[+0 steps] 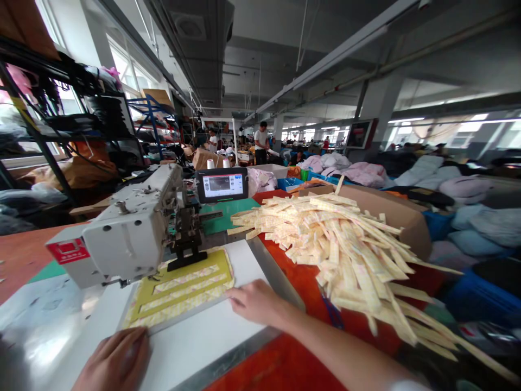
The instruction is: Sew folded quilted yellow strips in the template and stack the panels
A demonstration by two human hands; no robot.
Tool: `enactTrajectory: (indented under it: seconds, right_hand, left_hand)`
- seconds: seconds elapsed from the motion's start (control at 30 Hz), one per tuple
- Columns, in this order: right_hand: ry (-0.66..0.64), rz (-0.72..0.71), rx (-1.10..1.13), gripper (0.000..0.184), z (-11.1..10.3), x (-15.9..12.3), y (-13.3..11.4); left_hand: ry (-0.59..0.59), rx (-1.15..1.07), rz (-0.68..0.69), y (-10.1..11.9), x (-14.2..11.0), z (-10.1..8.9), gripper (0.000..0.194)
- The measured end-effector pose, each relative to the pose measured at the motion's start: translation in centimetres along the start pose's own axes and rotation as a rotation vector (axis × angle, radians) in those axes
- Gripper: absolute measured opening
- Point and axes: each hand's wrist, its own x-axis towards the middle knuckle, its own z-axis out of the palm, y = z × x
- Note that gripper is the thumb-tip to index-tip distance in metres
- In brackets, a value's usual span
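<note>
A flat yellow sewing template (pixel 191 281) with long slots lies on a white plate (pixel 203 336). Pale patterned fabric (pixel 185 297) shows through the slots and along its edges. The template's far side is under the black clamp (pixel 187 262) of a white sewing machine (pixel 126 239). My left hand (pixel 116 358) is closed at the near left corner of the template, its fingers together. At the near right corner, my right hand (pixel 254 301) is closed with its fingertips on the edge. Both thumbs' contact is partly hidden.
A big heap of pale yellow fabric strips (pixel 337 244) lies to the right on the red table (pixel 260 364). Behind the machine stand a control screen (pixel 222 184) and thread cones (pixel 210 164). Shelves line the left; a person (pixel 261 142) stands farther back.
</note>
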Motion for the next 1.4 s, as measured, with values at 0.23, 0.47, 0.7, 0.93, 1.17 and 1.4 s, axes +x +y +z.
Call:
enactTrajectory:
  seconds: [0.23,0.47,0.7,0.93,1.17,1.4]
  right_hand:
    - [0.139,0.157,-0.149,0.025,-8.5,0.7,3.8]
    - [0.219,0.624,-0.479,0.027,-23.1,-2.6,17.6]
    - [0.500,0.666,-0.465,0.027,-27.5,-3.1,18.0]
    - [0.269,0.033,0.077,0.038,-24.2,3.9,3.2]
    - [-0.268,0.301,1.342,0.033,-7.9,2.6,-9.0]
    - [-0.311,0.362,1.434,0.038,-3.3,0.8,-8.6]
  left_hand:
    - [-0.097,0.021,-0.016,1.1,1.2,-1.5,0.037]
    - [-0.113,-0.013,-0.089,2.1,1.6,-2.2,0.035]
    - [-0.100,-0.067,-0.112,2.1,1.8,-2.6,0.032]
    - [-0.081,-0.486,-0.307,8.1,4.8,-5.1,0.035]
    - [-0.031,-1.138,-0.749,13.9,7.7,-5.3,0.042]
    - [-0.138,-1.494,-1.066,14.3,7.0,-2.2,0.044]
